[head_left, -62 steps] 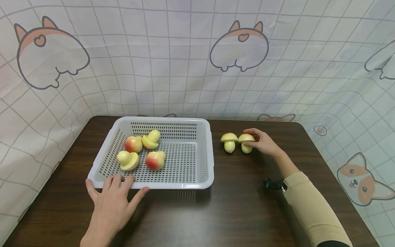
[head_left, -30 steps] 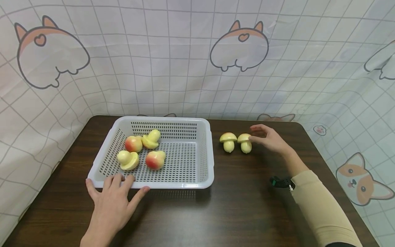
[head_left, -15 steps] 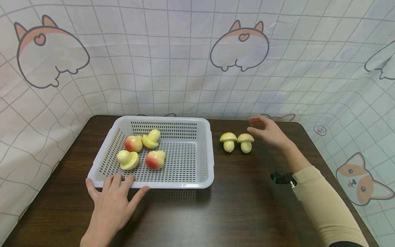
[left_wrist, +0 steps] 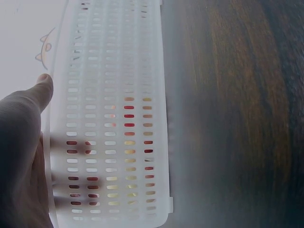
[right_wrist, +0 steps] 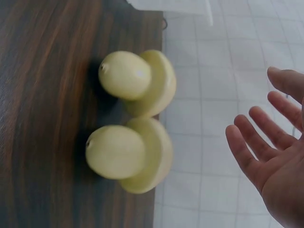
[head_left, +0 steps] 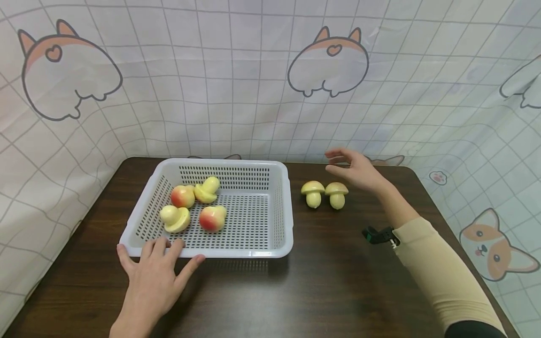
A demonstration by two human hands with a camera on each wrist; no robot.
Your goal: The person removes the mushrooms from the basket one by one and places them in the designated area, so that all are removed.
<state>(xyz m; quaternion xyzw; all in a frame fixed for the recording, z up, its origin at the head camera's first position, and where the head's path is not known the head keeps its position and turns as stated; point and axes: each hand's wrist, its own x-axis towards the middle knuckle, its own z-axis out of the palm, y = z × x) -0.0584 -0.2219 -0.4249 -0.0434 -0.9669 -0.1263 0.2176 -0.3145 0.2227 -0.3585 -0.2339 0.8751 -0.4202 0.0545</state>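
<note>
head view: two mushrooms [head_left: 336, 188] lie side by side on the table [head_left: 321, 277], near but apart from the loosely spread right hand [head_left: 357, 170]; the left hand [head_left: 154, 279] grips the basket [head_left: 245, 254] by its near rim.

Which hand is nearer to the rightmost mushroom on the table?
Right. In the head view, the right hand is just above and slightly right of the mushroom, not touching it; the left hand holds the near rim of the basket, farther left.
</note>
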